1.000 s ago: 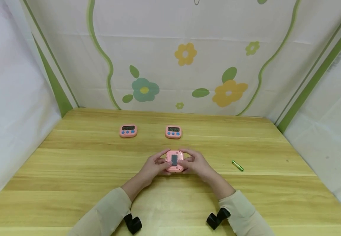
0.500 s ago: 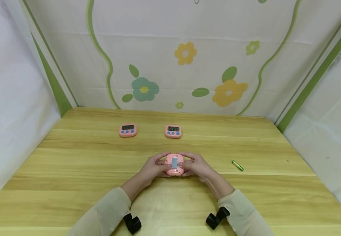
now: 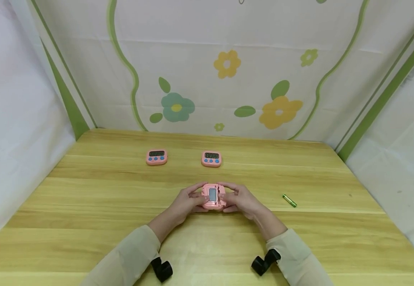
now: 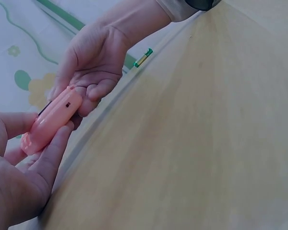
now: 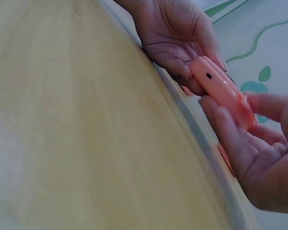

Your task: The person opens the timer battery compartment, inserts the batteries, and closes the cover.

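Observation:
A pink digital timer is held over the middle of the table, its back with a grey rectangular patch facing up. My left hand grips its left side, thumb on the back and fingers beneath. On the other side my right hand pinches the right edge, its thumb on a pink cover piece that stands slightly off the body with a dark gap beside it. From the left wrist view, the timer's rounded edge with a small dark slot shows between both hands. The right wrist view shows that edge too.
Two more pink timers with blue buttons, one at the left and one near the middle, lie screen up behind the hands. A green battery lies to the right on the wooden table. A flowered curtain hangs behind.
The cover piece at the timer's right side has come away a little from the body under the right thumb. The timer dipped toward me, then rose slightly again.

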`<action>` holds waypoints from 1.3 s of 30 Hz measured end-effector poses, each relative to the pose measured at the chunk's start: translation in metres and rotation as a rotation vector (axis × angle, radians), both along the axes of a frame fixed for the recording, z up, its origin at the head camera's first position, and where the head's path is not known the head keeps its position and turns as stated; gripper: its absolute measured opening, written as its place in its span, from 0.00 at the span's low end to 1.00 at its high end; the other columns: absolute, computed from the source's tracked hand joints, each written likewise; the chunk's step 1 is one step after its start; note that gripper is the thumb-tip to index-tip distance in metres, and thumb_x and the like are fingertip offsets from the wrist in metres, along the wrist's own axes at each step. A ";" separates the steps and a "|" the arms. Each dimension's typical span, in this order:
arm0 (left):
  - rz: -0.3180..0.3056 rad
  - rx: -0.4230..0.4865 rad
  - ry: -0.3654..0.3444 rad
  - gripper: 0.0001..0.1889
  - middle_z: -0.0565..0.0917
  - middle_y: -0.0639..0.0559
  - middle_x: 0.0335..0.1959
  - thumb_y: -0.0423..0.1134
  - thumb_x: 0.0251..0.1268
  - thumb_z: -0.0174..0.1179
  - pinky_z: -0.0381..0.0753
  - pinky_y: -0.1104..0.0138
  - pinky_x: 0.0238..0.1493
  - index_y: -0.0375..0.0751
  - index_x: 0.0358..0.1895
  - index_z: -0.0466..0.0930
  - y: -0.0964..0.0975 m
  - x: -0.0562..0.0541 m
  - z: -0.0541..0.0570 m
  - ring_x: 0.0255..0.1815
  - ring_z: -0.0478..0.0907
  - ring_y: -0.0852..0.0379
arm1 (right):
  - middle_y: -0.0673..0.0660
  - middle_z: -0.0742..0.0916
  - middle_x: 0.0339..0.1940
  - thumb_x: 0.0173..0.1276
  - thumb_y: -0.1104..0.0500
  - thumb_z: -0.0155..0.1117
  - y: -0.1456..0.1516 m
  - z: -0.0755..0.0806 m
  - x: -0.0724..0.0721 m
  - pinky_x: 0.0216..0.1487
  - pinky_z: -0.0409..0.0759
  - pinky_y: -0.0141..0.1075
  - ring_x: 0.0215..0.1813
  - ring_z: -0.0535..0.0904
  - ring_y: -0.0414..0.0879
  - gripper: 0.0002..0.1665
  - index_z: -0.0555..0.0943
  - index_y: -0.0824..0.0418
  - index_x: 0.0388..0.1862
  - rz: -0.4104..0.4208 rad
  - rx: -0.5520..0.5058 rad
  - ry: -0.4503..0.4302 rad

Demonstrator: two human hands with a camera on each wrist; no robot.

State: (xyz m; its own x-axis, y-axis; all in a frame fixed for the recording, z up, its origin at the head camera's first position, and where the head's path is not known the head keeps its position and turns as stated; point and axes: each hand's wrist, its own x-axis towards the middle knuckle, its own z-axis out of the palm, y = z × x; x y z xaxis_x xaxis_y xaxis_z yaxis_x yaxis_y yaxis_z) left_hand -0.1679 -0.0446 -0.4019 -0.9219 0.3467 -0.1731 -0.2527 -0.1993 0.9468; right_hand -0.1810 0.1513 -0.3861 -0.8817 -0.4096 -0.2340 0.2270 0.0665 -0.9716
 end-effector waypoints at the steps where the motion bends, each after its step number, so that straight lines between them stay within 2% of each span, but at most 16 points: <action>1: 0.006 0.006 0.000 0.27 0.76 0.38 0.35 0.25 0.56 0.53 0.79 0.59 0.33 0.35 0.61 0.59 0.001 -0.001 -0.001 0.26 0.77 0.53 | 0.61 0.81 0.28 0.58 0.67 0.57 0.000 0.001 0.000 0.31 0.80 0.41 0.27 0.78 0.47 0.27 0.66 0.67 0.58 -0.011 0.018 0.028; 5: 0.030 0.003 -0.001 0.27 0.76 0.41 0.31 0.24 0.55 0.52 0.79 0.59 0.33 0.34 0.61 0.59 0.002 -0.002 -0.001 0.24 0.77 0.54 | 0.58 0.79 0.26 0.54 0.70 0.59 -0.002 0.004 -0.002 0.28 0.80 0.39 0.25 0.75 0.44 0.21 0.72 0.72 0.50 -0.108 0.107 0.164; 8: 0.034 0.003 -0.012 0.28 0.76 0.40 0.32 0.24 0.55 0.52 0.79 0.59 0.33 0.35 0.62 0.58 0.001 -0.002 -0.001 0.25 0.77 0.54 | 0.57 0.77 0.23 0.55 0.71 0.59 0.000 0.007 -0.003 0.23 0.77 0.33 0.22 0.72 0.42 0.16 0.74 0.75 0.44 -0.171 0.146 0.196; 11: 0.044 0.005 -0.021 0.28 0.76 0.40 0.33 0.25 0.55 0.53 0.79 0.59 0.33 0.35 0.62 0.58 0.000 -0.002 0.000 0.26 0.77 0.54 | 0.57 0.78 0.22 0.58 0.70 0.55 0.006 0.009 -0.008 0.22 0.75 0.30 0.21 0.73 0.42 0.13 0.73 0.76 0.43 -0.208 0.160 0.169; 16: 0.058 0.006 -0.035 0.29 0.76 0.40 0.34 0.26 0.55 0.55 0.79 0.59 0.34 0.37 0.62 0.59 -0.001 -0.003 0.000 0.27 0.77 0.53 | 0.61 0.79 0.27 0.61 0.72 0.50 0.018 0.009 -0.016 0.29 0.79 0.32 0.25 0.77 0.44 0.17 0.70 0.74 0.50 -0.232 0.155 0.114; 23: 0.059 -0.001 -0.030 0.29 0.76 0.42 0.31 0.26 0.54 0.55 0.79 0.59 0.33 0.36 0.61 0.59 0.000 -0.002 0.002 0.25 0.77 0.54 | 0.63 0.81 0.31 0.60 0.70 0.53 0.029 0.001 -0.023 0.34 0.79 0.33 0.30 0.79 0.46 0.18 0.69 0.74 0.49 -0.354 0.146 0.058; 29: 0.043 0.003 -0.019 0.28 0.76 0.43 0.30 0.26 0.55 0.54 0.79 0.59 0.34 0.35 0.62 0.59 0.001 0.000 0.003 0.25 0.76 0.55 | 0.65 0.81 0.30 0.60 0.71 0.52 0.033 -0.006 -0.022 0.33 0.79 0.35 0.28 0.80 0.47 0.15 0.69 0.76 0.47 -0.392 0.145 0.021; 35: 0.035 0.000 -0.010 0.28 0.75 0.43 0.29 0.26 0.55 0.54 0.79 0.58 0.34 0.35 0.62 0.58 0.001 0.000 0.002 0.25 0.77 0.55 | 0.63 0.81 0.27 0.59 0.70 0.55 0.038 -0.010 -0.022 0.25 0.79 0.32 0.22 0.78 0.44 0.17 0.71 0.75 0.47 -0.381 0.189 0.060; 39: 0.032 -0.003 -0.015 0.29 0.76 0.42 0.30 0.26 0.55 0.55 0.79 0.59 0.34 0.35 0.62 0.59 0.001 -0.001 0.001 0.25 0.77 0.54 | 0.63 0.81 0.27 0.58 0.68 0.57 0.048 -0.006 -0.019 0.25 0.79 0.33 0.22 0.77 0.45 0.21 0.70 0.73 0.51 -0.337 0.213 0.105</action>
